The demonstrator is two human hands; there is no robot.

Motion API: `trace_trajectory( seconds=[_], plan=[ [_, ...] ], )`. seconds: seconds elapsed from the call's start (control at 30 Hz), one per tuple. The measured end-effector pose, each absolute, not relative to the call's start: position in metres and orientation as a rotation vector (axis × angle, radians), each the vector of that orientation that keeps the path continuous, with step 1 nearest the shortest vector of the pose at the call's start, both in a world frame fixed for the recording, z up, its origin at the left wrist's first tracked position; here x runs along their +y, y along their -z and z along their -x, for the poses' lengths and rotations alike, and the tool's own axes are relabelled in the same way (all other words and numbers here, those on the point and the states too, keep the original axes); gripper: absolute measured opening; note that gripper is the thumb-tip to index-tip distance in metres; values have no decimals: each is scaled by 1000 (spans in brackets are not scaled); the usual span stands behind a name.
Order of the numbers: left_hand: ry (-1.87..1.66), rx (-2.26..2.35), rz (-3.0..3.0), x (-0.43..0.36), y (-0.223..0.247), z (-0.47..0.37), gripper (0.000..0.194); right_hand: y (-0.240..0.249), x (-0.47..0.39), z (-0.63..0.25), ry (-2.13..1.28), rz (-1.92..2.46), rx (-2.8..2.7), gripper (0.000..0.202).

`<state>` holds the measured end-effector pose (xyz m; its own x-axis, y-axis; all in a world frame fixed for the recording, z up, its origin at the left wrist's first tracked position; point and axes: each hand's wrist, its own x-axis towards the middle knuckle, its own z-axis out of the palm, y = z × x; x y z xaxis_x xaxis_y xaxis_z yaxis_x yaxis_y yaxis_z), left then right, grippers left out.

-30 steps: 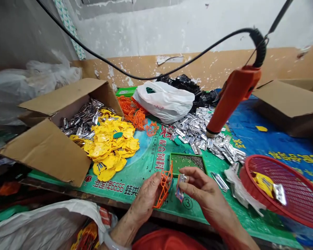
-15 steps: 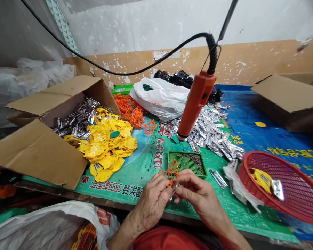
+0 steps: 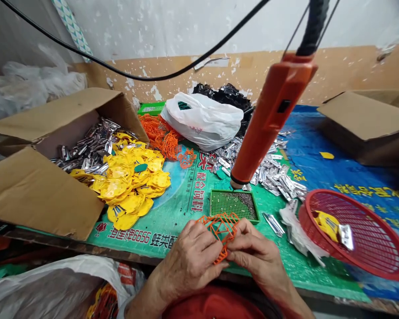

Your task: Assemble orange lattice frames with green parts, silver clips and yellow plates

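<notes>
The worktop (image 3: 173,212), covered in green and blue printed sheeting, carried all items listed here, with the green tray (image 3: 224,204) taken as the landmark. An open cardboard box (image 3: 36,199) lay well to the left of the tray, with metal parts inside its mouth. A second cardboard box (image 3: 369,117) stood well to the tray's right and farther back. A red basket (image 3: 369,221), holding a yellow piece and a silver piece, was to the tray's right. The orange power tool (image 3: 267,119) hung tilted, its lower end just behind the tray. A white plastic bag (image 3: 206,119) lay behind the tray. Yellow pieces (image 3: 129,181) were heaped to its left, and silver strips (image 3: 275,177) were spread behind and to its right.

The left hand (image 3: 193,257) and right hand (image 3: 259,257) were in front of the tray, fingers bent, pinching opposite sides of one orange lattice frame (image 3: 224,223). The frame was tilted, just at the tray's near side. Whether the fingertips also held a smaller part could not be determined.
</notes>
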<state>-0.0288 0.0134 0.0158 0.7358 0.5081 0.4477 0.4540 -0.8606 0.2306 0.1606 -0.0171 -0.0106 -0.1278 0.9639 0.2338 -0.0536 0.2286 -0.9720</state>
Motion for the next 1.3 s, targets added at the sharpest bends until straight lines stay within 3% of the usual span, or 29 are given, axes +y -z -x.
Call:
trace_trajectory(
  seconds=[0.3,0.77,1.3],
  plan=[
    [-788,694,-2911,12,-18,31,6,14,-26,-160,-916,867,-1483,13],
    [-653,613,-2967,12,-21,36,4,-6,-35,-160,-41,1110,-1941,19],
    [-614,512,-3002,20,-29,35,9,-6,-32,-161,-15,1080,-2036,23]
  ],
)
